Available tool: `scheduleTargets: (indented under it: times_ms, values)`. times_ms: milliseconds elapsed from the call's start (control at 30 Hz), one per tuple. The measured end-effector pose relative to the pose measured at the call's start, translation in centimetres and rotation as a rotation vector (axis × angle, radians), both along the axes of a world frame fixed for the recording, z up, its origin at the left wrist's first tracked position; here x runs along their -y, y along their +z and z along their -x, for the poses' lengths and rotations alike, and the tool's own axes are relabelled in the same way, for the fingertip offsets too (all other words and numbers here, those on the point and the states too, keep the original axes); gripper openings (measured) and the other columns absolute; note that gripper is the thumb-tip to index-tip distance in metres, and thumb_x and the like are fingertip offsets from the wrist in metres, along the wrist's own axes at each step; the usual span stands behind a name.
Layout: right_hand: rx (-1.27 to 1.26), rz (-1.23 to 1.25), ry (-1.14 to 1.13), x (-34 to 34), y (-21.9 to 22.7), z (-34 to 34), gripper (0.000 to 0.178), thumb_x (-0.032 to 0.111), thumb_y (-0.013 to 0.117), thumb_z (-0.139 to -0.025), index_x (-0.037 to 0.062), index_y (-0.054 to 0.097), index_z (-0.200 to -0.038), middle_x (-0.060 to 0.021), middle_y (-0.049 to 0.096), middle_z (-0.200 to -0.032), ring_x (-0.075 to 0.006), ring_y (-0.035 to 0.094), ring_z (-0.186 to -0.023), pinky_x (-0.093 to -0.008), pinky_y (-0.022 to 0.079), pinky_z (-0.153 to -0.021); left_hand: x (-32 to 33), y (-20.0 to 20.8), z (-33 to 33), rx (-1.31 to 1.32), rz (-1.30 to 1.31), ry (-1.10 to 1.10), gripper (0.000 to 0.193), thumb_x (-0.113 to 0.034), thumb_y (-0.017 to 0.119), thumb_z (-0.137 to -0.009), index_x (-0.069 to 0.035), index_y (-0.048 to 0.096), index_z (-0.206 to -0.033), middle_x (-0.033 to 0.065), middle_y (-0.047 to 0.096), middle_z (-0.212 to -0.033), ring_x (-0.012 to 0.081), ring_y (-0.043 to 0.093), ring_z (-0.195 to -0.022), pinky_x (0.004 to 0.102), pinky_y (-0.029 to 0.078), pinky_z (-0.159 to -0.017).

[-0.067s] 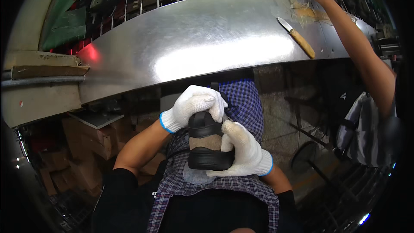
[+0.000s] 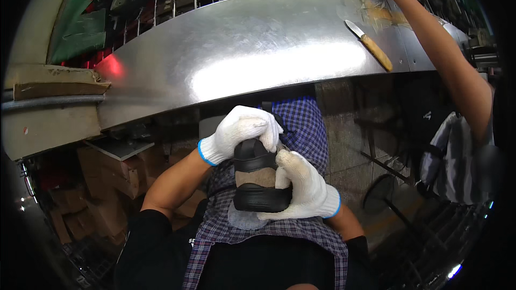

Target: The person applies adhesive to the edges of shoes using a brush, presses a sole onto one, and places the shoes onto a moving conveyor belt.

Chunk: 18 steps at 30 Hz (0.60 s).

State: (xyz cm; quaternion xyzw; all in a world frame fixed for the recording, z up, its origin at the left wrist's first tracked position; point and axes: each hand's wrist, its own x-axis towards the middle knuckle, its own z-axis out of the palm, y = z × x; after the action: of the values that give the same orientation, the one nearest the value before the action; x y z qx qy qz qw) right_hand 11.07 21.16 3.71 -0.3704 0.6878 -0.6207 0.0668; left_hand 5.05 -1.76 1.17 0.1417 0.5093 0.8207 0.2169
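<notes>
One black-and-tan shoe (image 2: 256, 177), in the head view, is held above the checked apron (image 2: 217, 228): the gloved left hand (image 2: 243, 129), fingers curled, closes around its far end; the right hand (image 2: 306, 185), partly curled, grips its right side. A wooden-handled knife (image 2: 374, 51) lies on the metal bench (image 2: 242, 43)

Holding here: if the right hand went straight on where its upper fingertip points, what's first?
Probably the left hand, its fingers just ahead of the right hand; their depth is unclear.
</notes>
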Motion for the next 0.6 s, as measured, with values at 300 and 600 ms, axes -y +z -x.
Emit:
scheduleTargets:
  times_ms: [300,600]
  values:
    - [0.071,-0.18,0.08,-0.5,2.2,0.7,0.12,0.048,0.105,-0.065,-0.0077,0.048,-0.154,-0.017,0.063,-0.108,-0.0296,0.066,-0.089,-0.041,0.057,-0.081,-0.1,-0.4,-1.8,0.016,0.049,0.029,0.046,-0.035,0.063,-0.1,0.002,0.076,-0.076,0.0184,0.074,-0.077,0.0316,0.069,-0.074,0.0481,0.057,-0.09]
    - [-0.228,-0.465,-0.088,0.5,8.2,1.0,0.132,0.073,0.104,-0.042,-0.0027,0.058,-0.14,-0.0064,0.068,-0.093,-0.0224,0.064,-0.074,-0.0353,0.056,-0.069,2.7,5.6,-4.7,-0.074,-0.145,0.249,0.032,-0.017,0.062,-0.102,0.005,0.075,-0.083,0.0155,0.075,-0.084,0.0287,0.071,-0.08,0.0394,0.058,-0.086]
